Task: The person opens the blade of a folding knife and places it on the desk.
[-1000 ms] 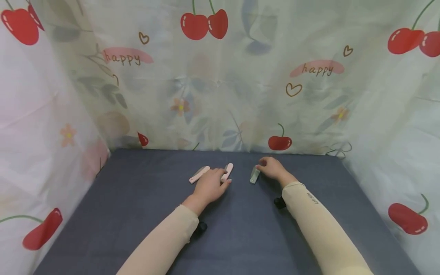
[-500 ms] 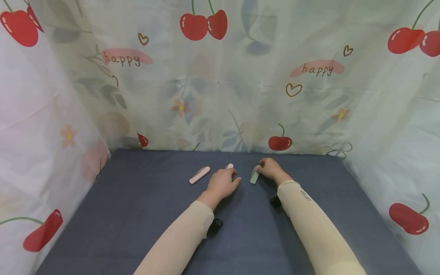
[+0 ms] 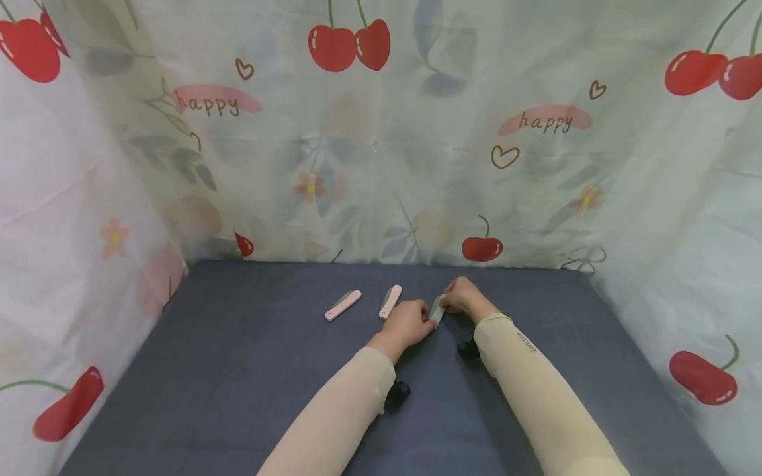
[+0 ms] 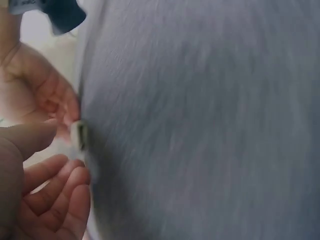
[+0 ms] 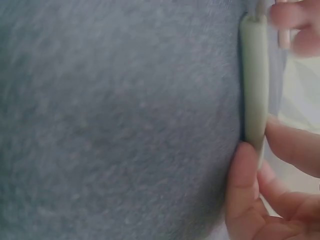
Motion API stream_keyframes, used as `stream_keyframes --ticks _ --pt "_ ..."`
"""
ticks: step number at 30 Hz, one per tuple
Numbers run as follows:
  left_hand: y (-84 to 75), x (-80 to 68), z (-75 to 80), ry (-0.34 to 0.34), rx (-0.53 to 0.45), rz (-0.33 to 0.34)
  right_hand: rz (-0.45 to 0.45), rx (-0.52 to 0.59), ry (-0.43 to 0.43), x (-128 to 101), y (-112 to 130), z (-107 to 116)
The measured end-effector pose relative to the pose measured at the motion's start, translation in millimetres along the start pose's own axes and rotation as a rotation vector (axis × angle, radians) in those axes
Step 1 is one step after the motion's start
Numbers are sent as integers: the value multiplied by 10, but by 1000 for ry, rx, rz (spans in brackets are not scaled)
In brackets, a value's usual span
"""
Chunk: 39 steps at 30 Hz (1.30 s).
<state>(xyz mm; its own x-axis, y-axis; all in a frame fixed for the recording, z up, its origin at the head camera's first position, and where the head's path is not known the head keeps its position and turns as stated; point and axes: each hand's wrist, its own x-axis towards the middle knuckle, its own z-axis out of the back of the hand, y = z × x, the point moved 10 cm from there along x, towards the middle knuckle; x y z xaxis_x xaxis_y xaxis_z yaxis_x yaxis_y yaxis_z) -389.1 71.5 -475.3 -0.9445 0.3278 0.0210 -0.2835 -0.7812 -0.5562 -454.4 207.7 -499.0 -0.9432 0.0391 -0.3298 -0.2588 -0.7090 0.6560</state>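
My right hand (image 3: 467, 297) pinches the far end of a pale green folding knife (image 3: 438, 311) between thumb and fingers. In the right wrist view the smooth edge of its handle (image 5: 256, 75) faces the camera, close above the cloth. My left hand (image 3: 407, 322) is at the near end of that knife. Its thumb and loosely bent fingers (image 4: 55, 195) stand apart in the left wrist view, with the knife's end just beyond the gap. Whether a left fingertip touches the knife cannot be told. Two pink folding knives, one at the left (image 3: 343, 305) and one nearer (image 3: 390, 301), lie on the table.
A dark grey cloth covers the table (image 3: 250, 370). Behind it and at both sides hangs a white curtain (image 3: 381, 165) printed with cherries and leaves. A small black camera sits under each wrist, one at the left (image 3: 397, 395) and one at the right (image 3: 468, 350).
My left hand has moved right, away from the pink knives to the green one, uncovering both pink knives. My right hand has taken hold of the green knife, which has shifted slightly.
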Motion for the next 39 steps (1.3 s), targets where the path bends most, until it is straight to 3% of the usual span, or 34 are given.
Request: stream_keyframes --ticks 4,10,18,24,30,39 --pt "22 8 -130 12 3 34 -30 26 24 -38 -11 -82" --pt "50 -21 -172 -19 -29 86 -27 81 22 -94 -28 -139" --pt "89 -118 -164 -15 -118 89 -23 360 98 -239 -91 -246" --pt "120 -182 -148 17 -217 49 70 466 123 -361 -40 -251" --pt "131 -249 -60 30 -261 17 192 476 139 -569 64 -203" --pt "22 -396 168 34 -356 -79 335 460 185 -895 257 -178"
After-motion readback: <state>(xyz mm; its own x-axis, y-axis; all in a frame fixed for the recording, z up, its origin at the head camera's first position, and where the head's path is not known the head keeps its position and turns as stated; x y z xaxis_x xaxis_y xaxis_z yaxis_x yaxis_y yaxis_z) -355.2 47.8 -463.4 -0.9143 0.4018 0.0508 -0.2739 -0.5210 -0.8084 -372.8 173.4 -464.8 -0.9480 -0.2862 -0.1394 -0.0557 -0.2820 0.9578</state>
